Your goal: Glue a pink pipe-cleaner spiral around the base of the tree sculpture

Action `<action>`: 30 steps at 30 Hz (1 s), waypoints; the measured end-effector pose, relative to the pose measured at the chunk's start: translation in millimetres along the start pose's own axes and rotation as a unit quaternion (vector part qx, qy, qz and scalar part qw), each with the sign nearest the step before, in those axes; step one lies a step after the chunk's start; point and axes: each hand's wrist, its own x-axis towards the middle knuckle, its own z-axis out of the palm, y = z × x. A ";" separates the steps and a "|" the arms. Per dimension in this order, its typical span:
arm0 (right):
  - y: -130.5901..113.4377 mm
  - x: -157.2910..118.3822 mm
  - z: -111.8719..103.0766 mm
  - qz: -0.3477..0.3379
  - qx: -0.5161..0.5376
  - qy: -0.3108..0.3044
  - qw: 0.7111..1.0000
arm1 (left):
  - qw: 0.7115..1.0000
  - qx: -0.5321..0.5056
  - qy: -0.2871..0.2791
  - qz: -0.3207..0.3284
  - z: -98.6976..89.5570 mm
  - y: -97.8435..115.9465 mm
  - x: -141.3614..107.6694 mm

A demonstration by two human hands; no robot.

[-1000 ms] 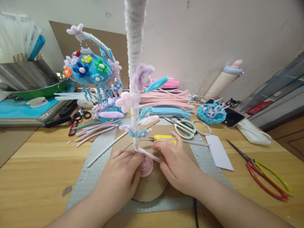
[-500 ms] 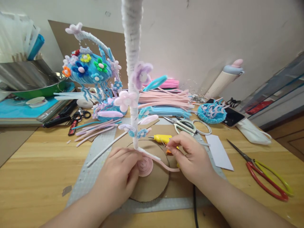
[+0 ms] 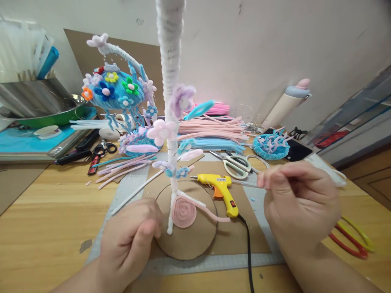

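A white wrapped stem (image 3: 171,61) with pipe-cleaner flowers stands on a round cardboard disc (image 3: 189,246). Between its white feet lies a flat pink coil (image 3: 184,212), its loose tail reaching right. My left hand (image 3: 131,236) is closed at the disc's left edge; whether its curled fingers hold anything is hidden. To the right, my right hand (image 3: 299,199) is raised, thumb and fingers pinched at the end of a clear glue stick (image 3: 247,184) that runs into the back of a yellow glue gun (image 3: 224,189). The gun lies on the cardboard just right of the disc.
Green-handled scissors (image 3: 236,166) lie behind the gun, and red-and-yellow scissors (image 3: 351,240) at the right. Pink pipe cleaners (image 3: 214,128) are piled at the back. A flowered blue ornament (image 3: 117,87) hangs at the left. The gun's black cord (image 3: 249,252) runs to the front edge.
My right hand has moved right and up, off the glue gun, which now shows whole. My left hand has drawn back left from the stem's base, uncovering the coil and the left white foot.
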 end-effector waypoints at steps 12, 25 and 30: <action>-6.4 -21.6 -2.9 -0.013 0.001 -0.327 0.945 | 0.962 0.214 -0.122 -0.119 41.6 -6.6 15.0; -2.3 -21.4 -1.5 -0.026 -0.014 -0.249 0.968 | 0.963 0.166 -0.151 -0.149 46.2 -0.4 20.8; 4.6 -19.0 -4.3 0.021 -0.067 -0.245 0.967 | 0.953 0.046 -0.289 -0.084 21.6 14.8 15.4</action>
